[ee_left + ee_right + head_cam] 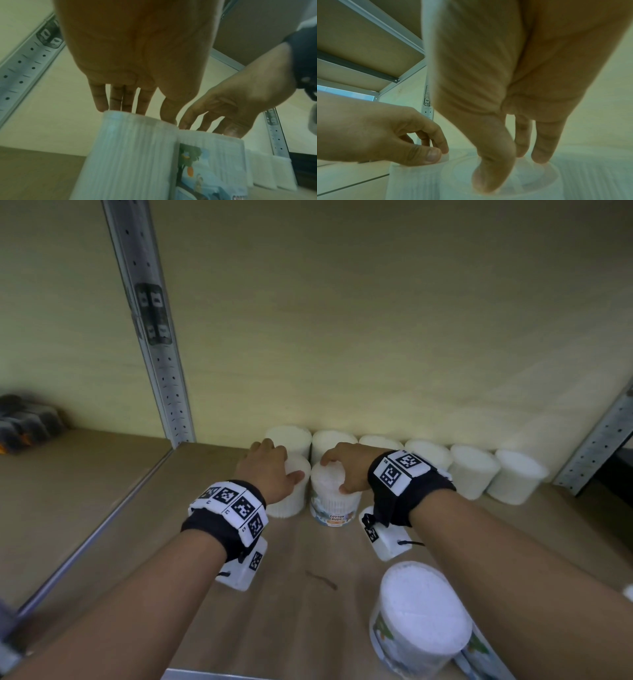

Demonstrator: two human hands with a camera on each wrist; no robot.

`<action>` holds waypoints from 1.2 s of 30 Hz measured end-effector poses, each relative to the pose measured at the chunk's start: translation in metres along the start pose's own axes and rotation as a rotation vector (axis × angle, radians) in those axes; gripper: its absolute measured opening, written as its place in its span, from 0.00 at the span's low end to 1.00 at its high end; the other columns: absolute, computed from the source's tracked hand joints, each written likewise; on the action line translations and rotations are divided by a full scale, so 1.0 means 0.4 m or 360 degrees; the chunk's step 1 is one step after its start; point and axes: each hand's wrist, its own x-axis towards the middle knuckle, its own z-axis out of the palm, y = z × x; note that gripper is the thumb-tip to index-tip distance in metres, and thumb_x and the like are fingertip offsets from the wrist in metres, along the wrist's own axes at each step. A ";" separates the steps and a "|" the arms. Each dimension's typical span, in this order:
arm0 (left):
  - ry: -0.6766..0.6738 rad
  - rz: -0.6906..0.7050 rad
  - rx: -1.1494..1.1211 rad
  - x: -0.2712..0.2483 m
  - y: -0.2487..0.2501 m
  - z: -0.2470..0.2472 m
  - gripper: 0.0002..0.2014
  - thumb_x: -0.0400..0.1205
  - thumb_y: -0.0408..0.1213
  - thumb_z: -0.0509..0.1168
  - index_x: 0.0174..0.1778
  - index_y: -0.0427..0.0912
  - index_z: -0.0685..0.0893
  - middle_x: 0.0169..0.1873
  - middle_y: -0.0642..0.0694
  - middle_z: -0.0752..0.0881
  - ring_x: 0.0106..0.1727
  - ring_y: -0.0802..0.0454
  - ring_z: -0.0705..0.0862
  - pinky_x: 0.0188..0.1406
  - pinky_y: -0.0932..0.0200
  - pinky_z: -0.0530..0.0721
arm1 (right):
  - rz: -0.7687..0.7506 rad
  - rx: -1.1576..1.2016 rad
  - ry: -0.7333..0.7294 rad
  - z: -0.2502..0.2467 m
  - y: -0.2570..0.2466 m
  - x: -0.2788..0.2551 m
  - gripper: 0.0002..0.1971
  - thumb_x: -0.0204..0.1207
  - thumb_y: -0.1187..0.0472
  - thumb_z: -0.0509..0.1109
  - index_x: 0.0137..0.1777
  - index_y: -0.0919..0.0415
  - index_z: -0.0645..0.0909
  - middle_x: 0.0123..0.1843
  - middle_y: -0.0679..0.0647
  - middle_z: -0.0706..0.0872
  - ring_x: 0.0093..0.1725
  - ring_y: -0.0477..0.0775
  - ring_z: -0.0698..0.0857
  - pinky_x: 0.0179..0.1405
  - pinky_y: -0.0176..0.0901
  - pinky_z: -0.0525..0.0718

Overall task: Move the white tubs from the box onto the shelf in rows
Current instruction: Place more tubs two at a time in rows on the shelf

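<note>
Two white tubs stand side by side on the wooden shelf, just in front of a back row of several white tubs. My left hand grips the plain left tub from above, fingers behind its rim and thumb at its right side. The same hand and tub show in the left wrist view. My right hand holds the top of the labelled right tub, thumb in front and fingers behind. In the right wrist view that hand sits on the tub's lid. The box is out of view.
Another white tub sits near the shelf's front edge at the right. Perforated metal uprights stand at the left and right. Dark items lie on the neighbouring shelf to the left. Bare shelf board lies between my forearms.
</note>
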 end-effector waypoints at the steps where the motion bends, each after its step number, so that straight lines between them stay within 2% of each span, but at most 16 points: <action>1: -0.0022 0.0009 -0.0008 0.001 -0.001 -0.003 0.26 0.80 0.56 0.61 0.68 0.42 0.76 0.66 0.41 0.75 0.68 0.43 0.72 0.68 0.46 0.74 | 0.0001 0.0005 0.0001 0.001 0.000 0.001 0.34 0.73 0.65 0.72 0.79 0.54 0.65 0.77 0.56 0.69 0.73 0.59 0.75 0.70 0.49 0.77; 6: -0.0210 0.0067 -0.0078 0.012 -0.006 -0.023 0.25 0.81 0.51 0.64 0.71 0.43 0.74 0.69 0.42 0.73 0.71 0.43 0.70 0.71 0.47 0.72 | -0.0004 0.0006 0.0010 0.001 0.003 0.002 0.34 0.73 0.65 0.72 0.79 0.53 0.65 0.77 0.56 0.69 0.73 0.59 0.75 0.69 0.50 0.77; 10: -0.0416 0.0127 -0.0251 0.021 -0.013 -0.046 0.24 0.82 0.38 0.65 0.74 0.41 0.71 0.75 0.42 0.70 0.75 0.43 0.69 0.72 0.55 0.67 | -0.0007 0.0005 -0.0001 0.000 0.003 0.002 0.34 0.74 0.65 0.72 0.79 0.53 0.65 0.78 0.56 0.68 0.73 0.58 0.74 0.69 0.49 0.78; 13: -0.0539 0.0181 -0.0227 0.027 -0.015 -0.064 0.24 0.82 0.29 0.63 0.75 0.43 0.70 0.78 0.44 0.67 0.78 0.45 0.67 0.72 0.58 0.67 | -0.0008 0.0016 0.0004 0.002 0.005 0.003 0.34 0.74 0.65 0.72 0.79 0.53 0.65 0.78 0.55 0.68 0.73 0.58 0.74 0.68 0.49 0.77; 16: -0.0627 0.0224 -0.0156 0.035 -0.021 -0.074 0.28 0.80 0.21 0.59 0.74 0.48 0.72 0.79 0.44 0.66 0.77 0.44 0.68 0.73 0.54 0.71 | -0.0005 0.0035 0.0003 0.003 0.006 0.003 0.34 0.73 0.65 0.72 0.79 0.53 0.65 0.77 0.56 0.69 0.73 0.59 0.75 0.68 0.49 0.77; 19: -0.0683 0.0271 -0.0186 0.039 -0.036 -0.076 0.32 0.77 0.18 0.56 0.71 0.55 0.75 0.78 0.45 0.67 0.74 0.44 0.72 0.71 0.47 0.77 | -0.0007 0.0037 -0.0003 0.001 0.006 0.004 0.34 0.73 0.66 0.72 0.79 0.54 0.65 0.77 0.56 0.69 0.73 0.59 0.75 0.68 0.49 0.77; 20: -0.0673 0.0277 -0.0219 0.038 -0.037 -0.076 0.32 0.76 0.18 0.56 0.70 0.55 0.76 0.78 0.46 0.68 0.74 0.44 0.72 0.72 0.48 0.76 | -0.0007 0.0039 -0.0008 0.001 0.005 0.004 0.34 0.73 0.66 0.72 0.79 0.54 0.65 0.77 0.56 0.68 0.73 0.59 0.75 0.67 0.48 0.77; 22: -0.0557 0.0242 -0.0295 0.031 -0.031 -0.074 0.27 0.78 0.19 0.56 0.70 0.47 0.76 0.76 0.45 0.69 0.75 0.44 0.70 0.72 0.54 0.73 | -0.0004 0.0041 -0.0009 0.002 0.004 0.005 0.34 0.73 0.66 0.72 0.79 0.54 0.65 0.77 0.56 0.68 0.72 0.59 0.75 0.68 0.49 0.78; 23: -0.0428 0.0211 -0.0321 0.030 -0.024 -0.069 0.22 0.80 0.22 0.57 0.69 0.43 0.77 0.73 0.43 0.72 0.74 0.44 0.72 0.69 0.55 0.71 | -0.0004 0.0040 -0.0005 0.002 0.004 0.004 0.34 0.73 0.66 0.72 0.79 0.54 0.65 0.77 0.56 0.69 0.72 0.59 0.75 0.68 0.49 0.78; 25: -0.0145 0.0106 -0.0368 0.029 -0.015 -0.056 0.15 0.83 0.33 0.62 0.65 0.40 0.79 0.67 0.39 0.77 0.67 0.42 0.76 0.64 0.54 0.74 | -0.0009 0.0035 0.0000 0.003 0.005 0.005 0.34 0.73 0.66 0.72 0.79 0.54 0.65 0.77 0.57 0.69 0.72 0.60 0.76 0.67 0.49 0.78; 26: -0.0065 0.0051 -0.0380 0.027 -0.013 -0.047 0.15 0.83 0.39 0.63 0.64 0.40 0.79 0.64 0.38 0.78 0.65 0.42 0.77 0.63 0.53 0.75 | -0.0010 0.0032 0.0000 0.003 0.006 0.005 0.34 0.73 0.66 0.72 0.78 0.54 0.65 0.77 0.57 0.69 0.72 0.60 0.76 0.67 0.49 0.78; 30: -0.0095 -0.0026 -0.0133 0.023 -0.006 -0.015 0.24 0.80 0.53 0.64 0.66 0.39 0.77 0.64 0.38 0.75 0.67 0.41 0.73 0.64 0.51 0.74 | -0.0016 0.0008 0.0037 0.008 0.006 0.005 0.33 0.74 0.65 0.71 0.78 0.54 0.66 0.77 0.57 0.69 0.72 0.59 0.76 0.68 0.49 0.78; 36: -0.0231 0.0031 0.0010 0.026 0.011 -0.029 0.27 0.81 0.51 0.63 0.72 0.39 0.73 0.69 0.37 0.71 0.71 0.39 0.69 0.68 0.50 0.71 | -0.0020 0.0000 0.0032 0.007 0.008 0.006 0.33 0.74 0.65 0.71 0.79 0.54 0.65 0.77 0.57 0.69 0.72 0.59 0.75 0.67 0.49 0.77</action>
